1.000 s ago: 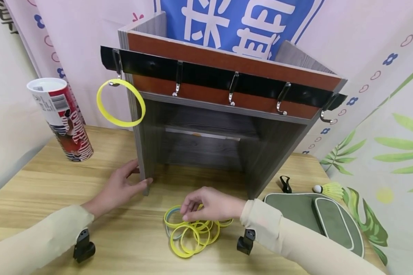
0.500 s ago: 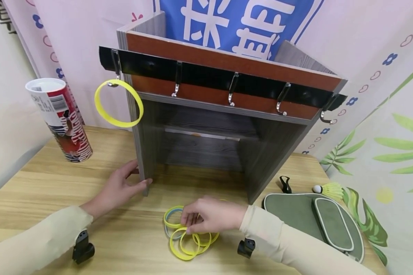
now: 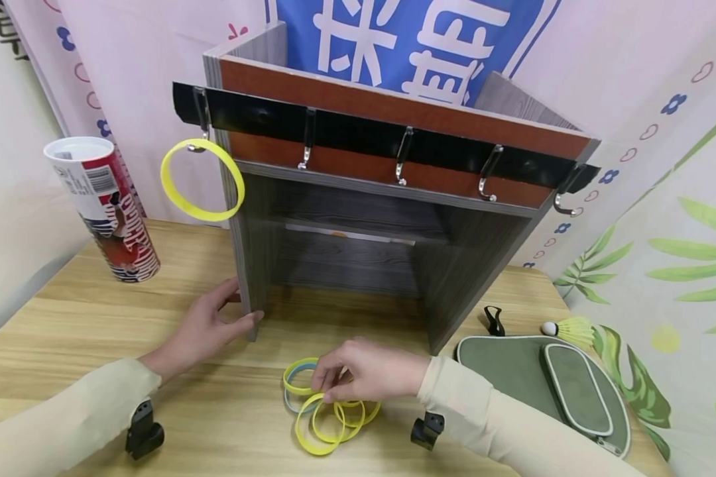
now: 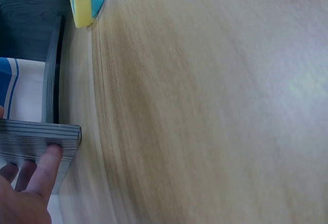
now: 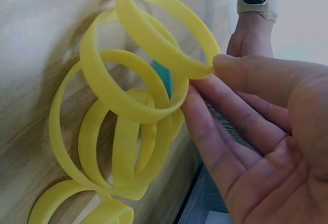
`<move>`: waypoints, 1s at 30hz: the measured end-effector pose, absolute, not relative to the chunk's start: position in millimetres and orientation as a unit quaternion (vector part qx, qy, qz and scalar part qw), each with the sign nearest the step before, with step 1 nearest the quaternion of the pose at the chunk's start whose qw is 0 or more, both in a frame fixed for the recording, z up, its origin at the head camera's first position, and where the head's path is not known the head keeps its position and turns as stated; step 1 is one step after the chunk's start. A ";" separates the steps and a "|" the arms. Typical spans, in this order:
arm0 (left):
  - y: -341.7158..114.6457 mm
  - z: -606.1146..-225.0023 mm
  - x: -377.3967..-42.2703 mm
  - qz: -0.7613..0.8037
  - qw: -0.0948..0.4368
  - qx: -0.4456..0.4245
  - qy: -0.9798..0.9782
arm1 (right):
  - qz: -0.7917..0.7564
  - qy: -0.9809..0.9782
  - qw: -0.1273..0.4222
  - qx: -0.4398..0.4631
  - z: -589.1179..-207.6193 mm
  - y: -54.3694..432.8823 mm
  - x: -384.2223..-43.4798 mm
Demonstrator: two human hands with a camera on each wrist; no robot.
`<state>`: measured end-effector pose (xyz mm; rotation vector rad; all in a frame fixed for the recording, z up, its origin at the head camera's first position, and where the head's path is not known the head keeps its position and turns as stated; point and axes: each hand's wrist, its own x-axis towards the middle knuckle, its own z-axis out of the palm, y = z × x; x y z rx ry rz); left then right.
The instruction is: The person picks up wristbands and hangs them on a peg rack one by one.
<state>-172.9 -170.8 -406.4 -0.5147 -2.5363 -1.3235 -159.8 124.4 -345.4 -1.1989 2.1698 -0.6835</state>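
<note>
In the head view, my left hand holds the left side panel of a grey wooden cabinet near its foot; fingertips press the panel in the left wrist view. My right hand is over a loose pile of yellow wristbands with a blue band among them. The right wrist view shows its thumb and fingers pinching the edge of the topmost yellow wristband. Another band leans right at the fingertips. One yellow wristband hangs from the leftmost hook.
A black rail with several metal hooks crosses the cabinet's front. A tall snack can stands left. At right lie a green case, a shuttlecock and a black clip.
My right hand has come down onto the pile, and its thumb now meets a band. The nearest bands have slid slightly toward the front. My left hand stays put.
</note>
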 end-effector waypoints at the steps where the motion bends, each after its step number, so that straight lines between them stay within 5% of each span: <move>1: -170.8 -406.2 -172.7 -0.451 0.116 -0.174 -0.868 | -0.257 0.809 0.276 -0.451 -345.0 124.8 -160.0; 21: -170.6 -408.6 -172.6 -0.452 0.125 -0.177 -0.865 | -0.369 0.786 0.291 -0.402 -337.3 129.6 -162.3; 30: -171.5 -407.8 -171.8 -0.452 0.113 -0.168 -0.869 | -0.527 0.737 0.248 -0.343 -314.9 127.8 -164.7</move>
